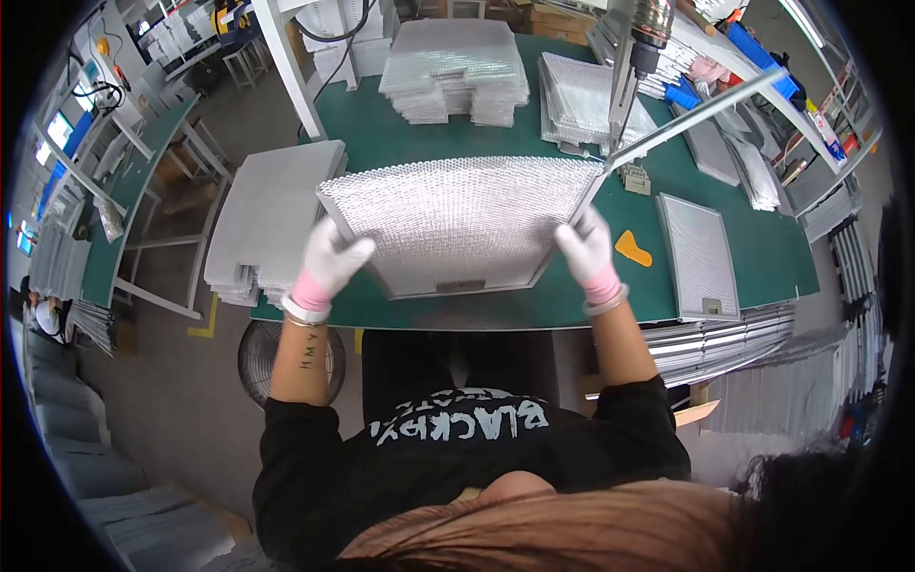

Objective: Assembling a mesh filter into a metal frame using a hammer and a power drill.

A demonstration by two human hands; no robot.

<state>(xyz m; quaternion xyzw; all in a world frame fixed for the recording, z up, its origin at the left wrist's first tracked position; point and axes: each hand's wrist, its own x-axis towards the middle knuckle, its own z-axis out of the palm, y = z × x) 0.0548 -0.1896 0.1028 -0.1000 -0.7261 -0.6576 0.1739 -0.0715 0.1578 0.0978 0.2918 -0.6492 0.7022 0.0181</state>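
Note:
Between my hands a silvery metal mesh filter panel (457, 214) stands tilted up over the green table, its lower edge near the table's front. A thin metal frame runs along its sides and bottom. From its upper right corner a long frame strip (701, 114) sticks out to the far right, away from the bare top edge of the mesh. My left hand (334, 259), in a white and pink glove, is closed on the left side. My right hand (586, 250), gloved alike, grips the right side. Both hands' fingers are partly hidden behind the panel.
A yellow flat tool (633, 250) and several small metal plates (636, 178) lie right of the panel, before a framed filter (699, 253). Mesh stacks stand left (272, 191), at the back (453, 57) and back right (577, 100). A power driver (652, 29) hangs above.

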